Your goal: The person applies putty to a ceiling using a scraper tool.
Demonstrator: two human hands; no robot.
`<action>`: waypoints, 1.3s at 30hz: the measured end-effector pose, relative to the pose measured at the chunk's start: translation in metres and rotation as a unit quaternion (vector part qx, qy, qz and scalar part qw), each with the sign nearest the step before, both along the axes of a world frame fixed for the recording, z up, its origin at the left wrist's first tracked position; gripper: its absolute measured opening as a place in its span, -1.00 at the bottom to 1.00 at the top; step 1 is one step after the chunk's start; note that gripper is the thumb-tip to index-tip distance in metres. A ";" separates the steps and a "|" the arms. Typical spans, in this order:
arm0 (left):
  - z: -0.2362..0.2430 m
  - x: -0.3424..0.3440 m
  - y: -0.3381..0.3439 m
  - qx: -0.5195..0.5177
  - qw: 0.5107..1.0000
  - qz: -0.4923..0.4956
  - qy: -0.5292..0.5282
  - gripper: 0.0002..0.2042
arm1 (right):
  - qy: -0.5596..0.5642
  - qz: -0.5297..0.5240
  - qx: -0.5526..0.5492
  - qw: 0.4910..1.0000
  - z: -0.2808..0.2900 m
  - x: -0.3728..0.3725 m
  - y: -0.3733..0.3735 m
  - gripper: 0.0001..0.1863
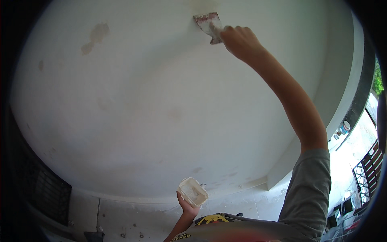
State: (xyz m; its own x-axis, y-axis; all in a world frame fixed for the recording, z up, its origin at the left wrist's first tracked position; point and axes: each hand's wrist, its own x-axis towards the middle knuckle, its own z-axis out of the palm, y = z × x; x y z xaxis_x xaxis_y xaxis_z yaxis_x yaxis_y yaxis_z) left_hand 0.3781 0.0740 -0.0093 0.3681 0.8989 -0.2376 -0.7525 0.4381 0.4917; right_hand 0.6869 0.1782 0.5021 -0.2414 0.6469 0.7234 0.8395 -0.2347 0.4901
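High on the white wall (pixel 161 101), my right hand (pixel 240 40) is closed round the handle of a putty knife (pixel 209 25). Its wide blade, smeared with white and reddish-brown stains, lies against or very close to the wall, beside a beige patch (pixel 203 6) at the top edge. Low in front of my body, my left hand (pixel 188 208) holds a small off-white plastic tub (pixel 193 192) from below and the side. Whitish material coats the inside of the tub. My right arm is stretched far up, and the left stays low.
Brownish patches (pixel 98 33) mark the wall at the upper left. A dark grille (pixel 44 189) stands at the lower left, near a dark bucket-like container (pixel 94 236) on the tiled floor (pixel 133 213). Past the wall's right edge are a white paint bucket (pixel 345 126) and a brown slatted gate (pixel 371 169).
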 end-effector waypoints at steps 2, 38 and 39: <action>-0.005 -0.001 0.001 -0.003 1.000 0.008 -0.007 -0.26 | 0.002 -0.022 -0.032 0.999 -0.002 0.000 -0.001 -0.85; -0.017 0.003 0.001 -0.039 0.998 0.054 -0.012 -0.26 | 0.015 -0.052 -0.017 0.998 -0.027 0.024 -0.015 -0.85; -0.013 0.005 0.000 -0.042 0.998 0.043 -0.015 -0.26 | 0.018 -0.017 0.034 0.999 -0.019 0.028 -0.018 -0.83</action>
State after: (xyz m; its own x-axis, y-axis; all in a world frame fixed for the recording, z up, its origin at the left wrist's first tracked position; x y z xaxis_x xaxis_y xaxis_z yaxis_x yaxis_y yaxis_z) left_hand 0.3831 0.0743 -0.0220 0.2985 0.9049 -0.3035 -0.8029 0.4100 0.4328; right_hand 0.7148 0.1599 0.4831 -0.1934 0.6034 0.7736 0.8469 -0.2955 0.4422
